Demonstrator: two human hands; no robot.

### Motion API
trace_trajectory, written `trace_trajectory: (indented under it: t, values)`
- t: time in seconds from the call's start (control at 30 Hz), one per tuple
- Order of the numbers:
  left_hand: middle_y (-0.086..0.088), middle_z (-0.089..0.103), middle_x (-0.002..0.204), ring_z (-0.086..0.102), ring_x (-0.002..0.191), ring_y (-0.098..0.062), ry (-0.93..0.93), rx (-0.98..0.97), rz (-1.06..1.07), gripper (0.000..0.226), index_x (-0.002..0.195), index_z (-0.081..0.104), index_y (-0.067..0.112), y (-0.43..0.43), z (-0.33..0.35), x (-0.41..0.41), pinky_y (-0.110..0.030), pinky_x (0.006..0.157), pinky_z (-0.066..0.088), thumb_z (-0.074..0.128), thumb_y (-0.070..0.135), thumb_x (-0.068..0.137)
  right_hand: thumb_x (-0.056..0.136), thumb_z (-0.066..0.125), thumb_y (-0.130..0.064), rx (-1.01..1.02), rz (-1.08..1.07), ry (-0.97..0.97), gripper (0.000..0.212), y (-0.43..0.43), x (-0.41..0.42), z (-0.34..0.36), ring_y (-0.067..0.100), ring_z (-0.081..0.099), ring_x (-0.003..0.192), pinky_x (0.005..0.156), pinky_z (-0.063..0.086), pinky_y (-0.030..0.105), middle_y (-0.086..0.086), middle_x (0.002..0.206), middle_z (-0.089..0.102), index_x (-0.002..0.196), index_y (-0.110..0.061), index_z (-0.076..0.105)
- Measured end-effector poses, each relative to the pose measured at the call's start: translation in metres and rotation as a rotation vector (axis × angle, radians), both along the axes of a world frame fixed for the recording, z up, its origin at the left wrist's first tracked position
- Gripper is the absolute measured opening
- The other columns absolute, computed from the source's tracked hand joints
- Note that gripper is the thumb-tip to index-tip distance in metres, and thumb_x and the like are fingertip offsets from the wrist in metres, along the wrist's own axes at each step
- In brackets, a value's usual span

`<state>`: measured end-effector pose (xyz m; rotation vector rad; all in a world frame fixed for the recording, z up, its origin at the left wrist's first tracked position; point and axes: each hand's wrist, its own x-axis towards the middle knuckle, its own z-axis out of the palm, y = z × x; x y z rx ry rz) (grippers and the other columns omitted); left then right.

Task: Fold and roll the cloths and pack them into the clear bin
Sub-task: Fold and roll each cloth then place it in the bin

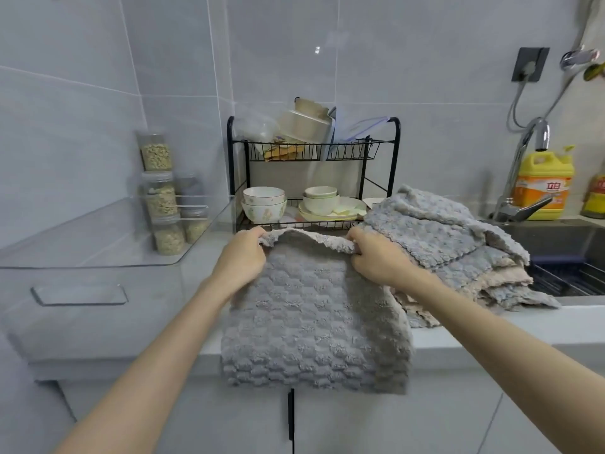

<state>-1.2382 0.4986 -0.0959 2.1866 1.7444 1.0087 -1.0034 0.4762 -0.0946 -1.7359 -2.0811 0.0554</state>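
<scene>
Cloth front and centre: the grey cloth lies on the desk just in front of the dish rack, near edge hanging over the front. Left hand pinches the far left corner, fingers curled round the hem; right hand grips the far right corner the same way. Pile of cloths sits right of the rack, clear bin left of it.

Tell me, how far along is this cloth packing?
Barely started. Nothing looks done: no cloth shows in the clear bin. In hand: the left hand and right hand grip the far edge of one grey cloth on the counter. Left: the pile of cloths beside the sink.
</scene>
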Motion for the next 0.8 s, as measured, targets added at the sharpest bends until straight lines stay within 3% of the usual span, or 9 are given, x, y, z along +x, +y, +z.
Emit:
trace_trajectory:
  t: [0.07,0.17,0.33,0.5,0.67,0.8]
  values:
    - [-0.016,0.061,0.107,0.055,0.095,-0.034,0.06,-0.013,0.067,0.035,0.112,0.058,0.008,0.015,-0.005,0.004,-0.036,0.075,0.043,0.038,-0.005,0.086,0.091,0.048,-0.021,-0.062,0.038,0.041,0.032,0.015,0.0,-0.006,0.026,0.054,0.085,0.069,0.045,0.036,0.007,0.093,0.059,0.122,-0.013,0.041]
    - [-0.015,0.061,0.108,0.055,0.095,-0.033,0.113,-0.04,0.129,0.036,0.112,0.059,0.009,0.038,-0.015,0.007,-0.035,0.075,0.044,0.038,-0.005,0.086,0.088,0.056,-0.034,-0.157,0.094,0.017,0.043,0.037,0.001,-0.014,0.017,0.047,0.074,0.057,0.036,0.029,-0.001,0.079,0.051,0.122,-0.015,0.037]
    - [-0.012,0.057,0.095,0.046,0.079,-0.025,0.155,-0.1,0.222,0.031,0.106,0.057,0.007,0.068,-0.032,0.008,-0.034,0.068,0.038,0.037,-0.006,0.087,0.081,0.055,-0.007,-0.107,-0.021,-0.188,0.032,0.072,0.005,-0.025,0.031,0.051,0.081,0.059,0.041,0.035,0.012,0.09,0.053,0.107,-0.01,0.037]
    - [-0.012,0.064,0.099,0.049,0.08,-0.026,0.027,-0.027,0.242,0.032,0.1,0.063,0.012,0.094,-0.045,0.006,-0.032,0.066,0.038,0.04,-0.007,0.087,0.077,0.048,0.01,0.01,-0.026,-0.22,0.042,0.107,0.008,-0.029,0.031,0.05,0.071,0.051,0.034,0.033,0.014,0.086,0.054,0.11,-0.009,0.031]
    - [-0.011,0.062,0.11,0.057,0.096,-0.031,-0.09,0.147,0.285,0.05,0.112,0.065,0.015,0.098,-0.041,0.005,-0.034,0.071,0.042,0.038,-0.016,0.082,0.075,0.036,0.018,0.105,0.068,-0.044,0.045,0.122,0.007,-0.024,0.026,0.039,0.064,0.05,0.025,0.036,0.01,0.074,0.045,0.112,-0.008,0.032]
    - [-0.012,0.058,0.114,0.053,0.102,-0.032,-0.007,0.199,0.245,0.053,0.111,0.065,0.013,0.085,-0.04,0.0,-0.037,0.079,0.043,0.04,-0.021,0.079,0.074,0.049,0.003,0.046,0.18,0.084,0.043,0.114,0.008,-0.026,0.027,0.04,0.072,0.057,0.03,0.038,0.01,0.075,0.046,0.111,-0.014,0.031]
